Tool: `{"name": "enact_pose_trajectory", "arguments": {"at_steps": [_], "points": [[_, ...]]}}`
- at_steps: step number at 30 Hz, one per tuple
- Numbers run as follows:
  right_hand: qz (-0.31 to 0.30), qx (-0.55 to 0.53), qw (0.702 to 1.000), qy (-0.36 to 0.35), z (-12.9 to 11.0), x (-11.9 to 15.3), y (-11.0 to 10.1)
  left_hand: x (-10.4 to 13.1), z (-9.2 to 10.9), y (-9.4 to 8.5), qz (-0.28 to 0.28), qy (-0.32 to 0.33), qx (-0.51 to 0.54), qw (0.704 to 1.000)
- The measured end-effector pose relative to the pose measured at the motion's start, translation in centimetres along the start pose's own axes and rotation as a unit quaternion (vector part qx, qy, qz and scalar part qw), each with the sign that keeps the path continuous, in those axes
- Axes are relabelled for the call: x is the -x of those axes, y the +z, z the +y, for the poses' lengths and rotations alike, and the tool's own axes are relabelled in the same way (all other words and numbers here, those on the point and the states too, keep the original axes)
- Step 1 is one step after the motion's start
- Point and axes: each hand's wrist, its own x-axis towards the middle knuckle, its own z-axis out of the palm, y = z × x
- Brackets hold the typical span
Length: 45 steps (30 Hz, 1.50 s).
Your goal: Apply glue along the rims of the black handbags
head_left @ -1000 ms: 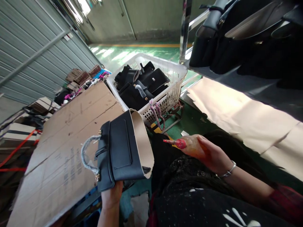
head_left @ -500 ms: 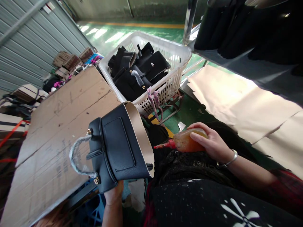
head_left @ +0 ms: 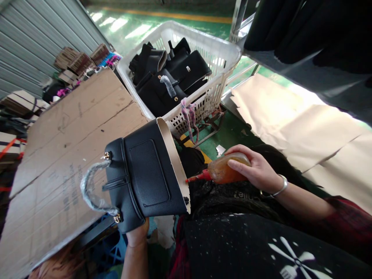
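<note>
A black handbag [head_left: 148, 170] lies tilted on its side in front of me, its beige-edged open end facing right. Its handle [head_left: 90, 188] is wrapped in clear plastic and fixed with gold-coloured fittings. My left hand [head_left: 138, 232] supports the handbag from below; the fingers are hidden behind it. In my right hand [head_left: 255, 168] is a squeeze bottle [head_left: 226, 168] of amber liquid, the fingers wrapped round it. The bottle's red nozzle [head_left: 199, 176] points left, and its tip is at the beige edge of the handbag's open end; whether it touches, I cannot tell.
A cardboard-covered table [head_left: 78, 143] extends to the left. Beyond the handbag stands a white plastic basket [head_left: 203, 104] with several black bag pieces inside. Brown paper [head_left: 305, 124] covers a surface at right, below a shelf with black items [head_left: 305, 35]. Boxes [head_left: 69, 62] are stacked at far left.
The bottle in my right hand has moved left, bringing its nozzle tip to the handbag's edge. The handbag has turned slightly, so less of its inside shows. The camera view has shifted a little.
</note>
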Motion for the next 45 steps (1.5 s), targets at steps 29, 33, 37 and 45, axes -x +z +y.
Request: {"name": "enact_pose_trajectory", "arguments": {"at_steps": [29,33,37,45], "points": [[-0.038,-0.057,0.996,0.049,0.9,1.8,0.0,0.1,-0.4,-0.2,-0.013,0.04,-0.044,0.998],[-0.052,-0.05,0.996,0.05,0.9,1.9,0.0,-0.3,0.7,-0.4,-0.015,0.05,-0.047,0.998],[-0.034,-0.043,0.998,0.036,1.1,1.7,0.3,-0.6,1.3,-0.5,-0.009,0.044,-0.039,0.998],[0.026,-0.052,0.998,0.013,1.5,1.6,0.5,-0.7,0.4,-0.3,0.002,0.05,-0.029,0.998]]}}
